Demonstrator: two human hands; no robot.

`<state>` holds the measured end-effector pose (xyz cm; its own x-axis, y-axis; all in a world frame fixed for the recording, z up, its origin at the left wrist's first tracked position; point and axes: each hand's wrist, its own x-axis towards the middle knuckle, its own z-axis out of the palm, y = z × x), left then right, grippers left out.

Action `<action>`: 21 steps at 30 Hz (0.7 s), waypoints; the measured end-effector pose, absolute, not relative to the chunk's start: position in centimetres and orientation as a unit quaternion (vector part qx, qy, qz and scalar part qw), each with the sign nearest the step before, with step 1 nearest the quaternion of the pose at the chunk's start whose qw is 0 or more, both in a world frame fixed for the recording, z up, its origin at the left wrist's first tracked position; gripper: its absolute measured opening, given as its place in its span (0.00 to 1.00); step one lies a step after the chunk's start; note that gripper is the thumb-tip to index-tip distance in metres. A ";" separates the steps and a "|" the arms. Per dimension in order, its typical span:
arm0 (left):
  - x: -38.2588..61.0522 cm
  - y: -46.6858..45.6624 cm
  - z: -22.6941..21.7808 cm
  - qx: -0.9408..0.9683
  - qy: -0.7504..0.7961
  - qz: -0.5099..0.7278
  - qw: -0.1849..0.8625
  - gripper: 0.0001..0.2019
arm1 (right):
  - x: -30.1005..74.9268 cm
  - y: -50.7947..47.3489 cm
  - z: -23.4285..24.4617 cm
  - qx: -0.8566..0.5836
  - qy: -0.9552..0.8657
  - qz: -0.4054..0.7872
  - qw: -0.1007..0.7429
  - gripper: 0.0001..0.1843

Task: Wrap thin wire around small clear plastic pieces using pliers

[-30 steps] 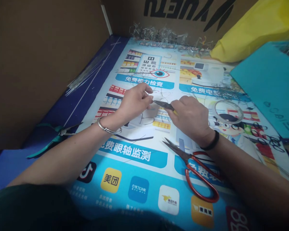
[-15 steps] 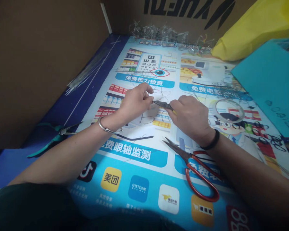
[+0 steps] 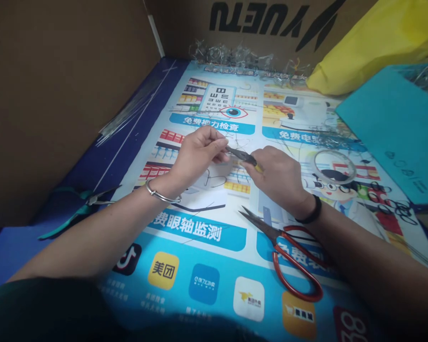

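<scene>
Your right grip [image 3: 277, 173] is wrapped round the pliers [image 3: 242, 155], tips right by your left grip [image 3: 200, 152]. I can't tell if that one pinches anything. Hold both steady; mind the scissors [image 3: 278, 234] on your side of the right grip.

The pliers [image 3: 243, 155] tilt more steeply — the left hand [image 3: 199, 154] has raised its thumb.

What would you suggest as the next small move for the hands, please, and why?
Perhaps a slight squeeze of the pliers by the right hand: it holds their handles, and their dark tips lie right at the fingertips of the left hand. Anything held there is too small to make out, so gentleness seems wise.
</scene>
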<state>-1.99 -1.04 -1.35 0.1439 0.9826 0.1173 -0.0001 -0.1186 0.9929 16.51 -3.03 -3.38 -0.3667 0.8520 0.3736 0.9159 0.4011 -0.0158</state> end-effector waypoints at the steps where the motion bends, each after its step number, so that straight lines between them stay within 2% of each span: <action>1: -2.0 -1.0 -1.3 0.562 0.426 0.493 0.509 0.04 | 16.5 -3.0 -3.4 -0.536 -0.822 -0.094 0.169 0.14; 7: -2.2 -1.2 -0.8 0.536 0.409 0.495 0.548 0.04 | 16.7 -2.9 -3.8 -0.517 -0.826 -0.090 0.204 0.16; 13: -2.1 -1.5 -0.8 0.519 0.429 0.487 0.557 0.05 | 16.7 -3.0 -3.8 -0.519 -0.821 -0.120 0.205 0.14; 16: -2.3 -1.5 -1.1 0.537 0.438 0.483 0.535 0.06 | 16.7 -3.1 -3.5 -0.518 -0.823 -0.128 0.192 0.13; 21: -2.7 -1.6 -1.1 0.615 0.482 0.441 0.441 0.09 | 16.7 -3.4 -3.3 -0.510 -0.832 -0.136 0.171 0.11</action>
<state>-2.73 -1.59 -1.13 0.1469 0.9822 0.1172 0.2044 -0.1461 0.9679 16.66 -3.39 -3.28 -0.4209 0.8023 0.4233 0.8952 0.4428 0.0509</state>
